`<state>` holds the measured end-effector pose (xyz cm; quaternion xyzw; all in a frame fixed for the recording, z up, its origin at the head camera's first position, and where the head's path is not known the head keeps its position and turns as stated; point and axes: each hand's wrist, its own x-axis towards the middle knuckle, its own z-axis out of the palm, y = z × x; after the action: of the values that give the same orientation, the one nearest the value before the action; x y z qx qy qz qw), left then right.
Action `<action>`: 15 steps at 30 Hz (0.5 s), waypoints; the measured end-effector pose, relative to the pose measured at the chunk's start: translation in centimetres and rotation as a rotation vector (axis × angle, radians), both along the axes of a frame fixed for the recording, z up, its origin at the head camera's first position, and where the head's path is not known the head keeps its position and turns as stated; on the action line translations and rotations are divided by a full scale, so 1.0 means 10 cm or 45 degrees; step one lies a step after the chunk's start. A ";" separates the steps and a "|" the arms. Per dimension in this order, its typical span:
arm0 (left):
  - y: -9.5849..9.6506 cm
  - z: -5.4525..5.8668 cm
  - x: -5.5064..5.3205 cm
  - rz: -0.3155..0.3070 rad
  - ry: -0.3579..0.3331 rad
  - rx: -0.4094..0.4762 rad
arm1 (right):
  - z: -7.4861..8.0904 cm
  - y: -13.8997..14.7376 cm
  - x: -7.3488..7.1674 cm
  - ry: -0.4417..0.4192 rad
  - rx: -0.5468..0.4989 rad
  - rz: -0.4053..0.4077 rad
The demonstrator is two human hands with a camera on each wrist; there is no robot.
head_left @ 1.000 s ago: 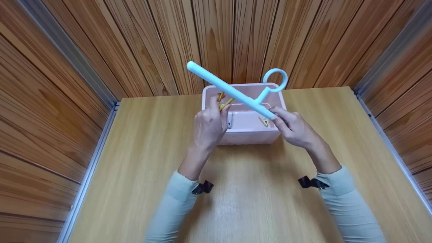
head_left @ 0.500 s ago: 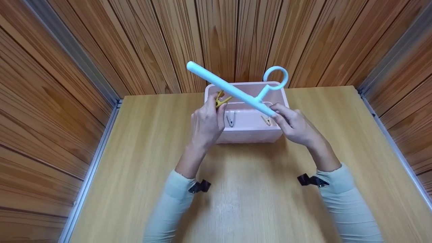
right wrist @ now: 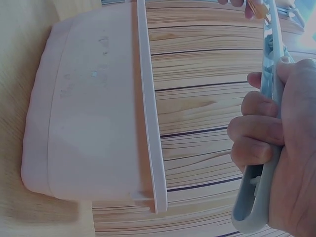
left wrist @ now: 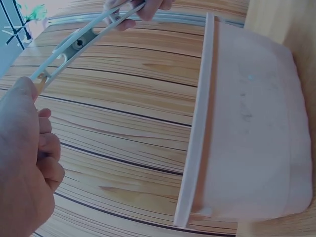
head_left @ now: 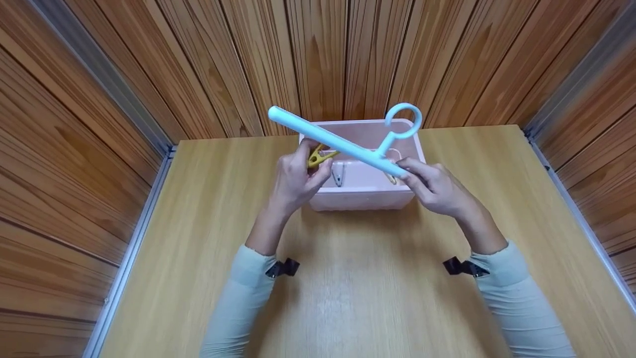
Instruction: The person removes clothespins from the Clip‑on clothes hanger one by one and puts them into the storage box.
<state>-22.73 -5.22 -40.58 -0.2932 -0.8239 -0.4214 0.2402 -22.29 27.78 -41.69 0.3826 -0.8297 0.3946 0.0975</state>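
Observation:
My right hand [head_left: 437, 186] grips a light blue plastic hanger [head_left: 343, 145] near one end, its fingers curled round the bar in the right wrist view. The hanger slants over the pink bin [head_left: 362, 200], hook up and far end to the left. In my left hand [head_left: 298, 174] a yellow clothespin [head_left: 316, 158] is pinched between thumb and fingers, beside the hanger's underside. In the left wrist view an orange-yellow bit of the clothespin [left wrist: 40, 83] shows against the bar; whether it clamps the bar I cannot tell.
Inside the bin lie a grey clothespin [head_left: 338, 175] and a beige clothespin [head_left: 391, 178], partly behind the hanger. The bin stands on a wooden table [head_left: 348, 288] close to the plank back wall [head_left: 328, 64]. Plank walls with metal rails flank the table.
The hanger's left end has dipped and shifted slightly left. My left hand has moved a little left and down with the yellow clothespin. My right hand keeps its hold.

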 end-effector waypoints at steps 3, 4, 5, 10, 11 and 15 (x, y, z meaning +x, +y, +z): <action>-0.02 0.01 0.01 -0.021 -0.014 -0.004 | 0.00 0.00 0.00 -0.009 -0.008 0.009; -0.02 0.01 0.01 -0.028 -0.019 -0.004 | 0.00 -0.01 0.00 0.000 -0.006 0.008; -0.01 0.01 0.01 -0.033 -0.025 -0.001 | 0.00 -0.01 0.00 0.007 -0.004 0.009; 0.02 0.00 0.02 -0.037 -0.058 0.017 | 0.00 -0.02 0.00 0.039 0.008 0.012; 0.02 0.00 0.02 -0.033 -0.061 0.021 | 0.00 -0.02 0.00 0.035 0.007 0.016; 0.04 0.00 0.04 -0.032 -0.044 0.011 | 0.00 -0.02 0.00 0.023 0.006 0.032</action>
<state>-22.34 -4.83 -40.58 -0.2951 -0.8223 -0.4330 0.2219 -22.27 27.57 -41.68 0.3969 -0.8248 0.3904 0.0991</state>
